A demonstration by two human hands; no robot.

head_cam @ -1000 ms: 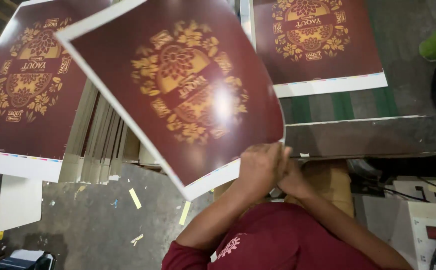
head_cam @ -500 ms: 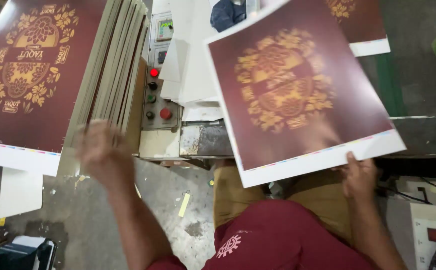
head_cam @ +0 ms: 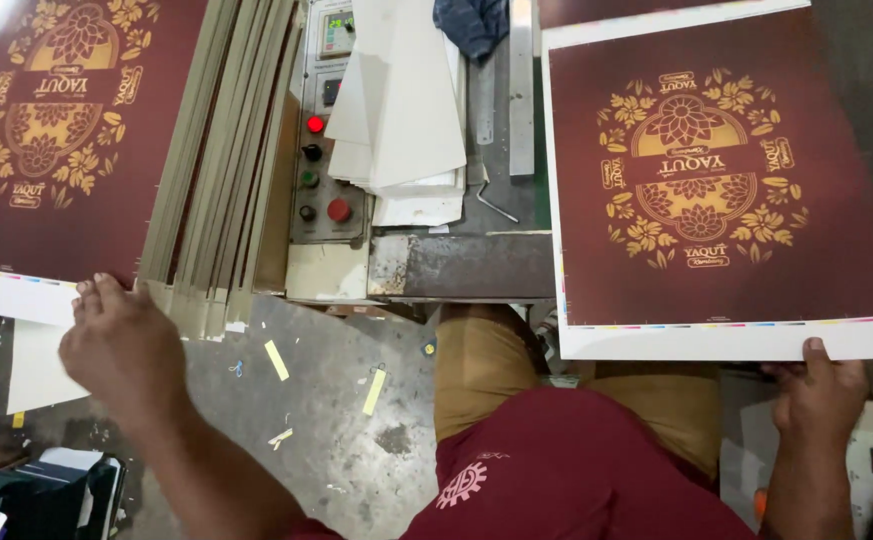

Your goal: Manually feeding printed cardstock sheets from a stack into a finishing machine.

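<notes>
Maroon printed sheet (head_cam: 726,180), gold-patterned with a white border, now lies flat and square on the right, where half a second ago it hung tilted in the air; the right hand (head_cam: 816,395) pinches its near white edge, thumb on top, fingers hidden beneath. On the left a second maroon sheet (head_cam: 51,140) tops a slanted stack of boards (head_cam: 211,170), and the left hand (head_cam: 121,345), which was blurred in mid-swing, has arrived at that stack's near edge, fingers spread wide and resting on the white margin and board ends, gripping nothing that can be seen. Between the two sits a grey control panel (head_cam: 321,150) with coloured buttons and loose white sheets (head_cam: 406,110). Small paper scraps (head_cam: 374,390) dot the floor (head_cam: 336,400) below.
</notes>
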